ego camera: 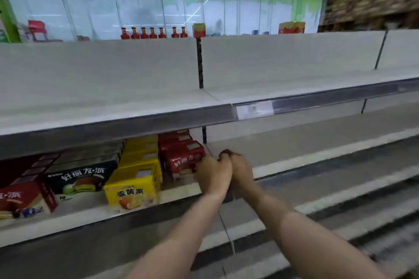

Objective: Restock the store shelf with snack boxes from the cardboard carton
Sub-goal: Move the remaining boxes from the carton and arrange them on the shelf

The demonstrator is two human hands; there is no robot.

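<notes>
While both your hands are deep in the middle shelf (181,190), they meet just to the right of the red snack box (184,161). Your left hand (214,174) lies against the right end of this box, fingers bent towards it; if it really grips the box or only pushes it, I cannot tell, because the pic is blurred. Your right hand (240,171) sits just beside the left one, touching it, fingers curled; I cannot tell if it holds something.

The red box is the front one of a short row at the right end of the stock, approx. at the joint between two shelf sections. Left of it stand the yellow boxes (133,188), then the dark box with green cakes (78,179), then another red box (22,199) near the left edge. The shelf part to the right of your hands has no boxes. The carton is not in view.

My judgement on handling: such a box is thin cardboard w/ small cakes inside, so light, stiff enough at corners but soft on the wide faces. Take it at the short ends or edges, not in the middle of a face, and do not squeeze hard. The printed surface looks smooth, maybe a bit slippery, so sliding it on the shelf should be easy.
</notes>
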